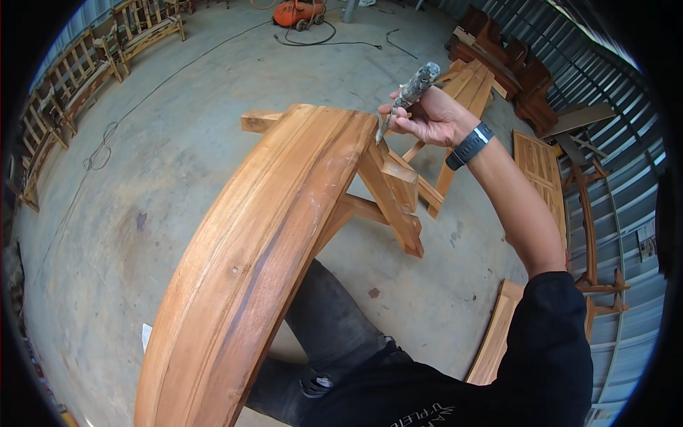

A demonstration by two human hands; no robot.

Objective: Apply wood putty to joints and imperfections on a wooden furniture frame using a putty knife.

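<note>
In my right hand (pixel 430 119) is a slim, tapered tool (pixel 420 82) with a grey, crusted handle; its exact kind does not show. The fingers are closed round it, and its thick end sticks up. Its narrow end points down beside the far right corner of a long wooden top (pixel 263 206). Whether that tip touches the wood I cannot tell. Brown planks with dark streaks make up the top, which stands on slanted wooden legs (pixel 388 196). My left hand is out of the picture.
Past my right hand stands another long wooden table (pixel 469 89). An orange air compressor (pixel 297 13) with a black hose sits at the back. Slatted wooden benches (pixel 78 75) line the left. A panelled wooden piece (pixel 538 174) leans by the metal wall; a board (pixel 494 334) lies near my right elbow.
</note>
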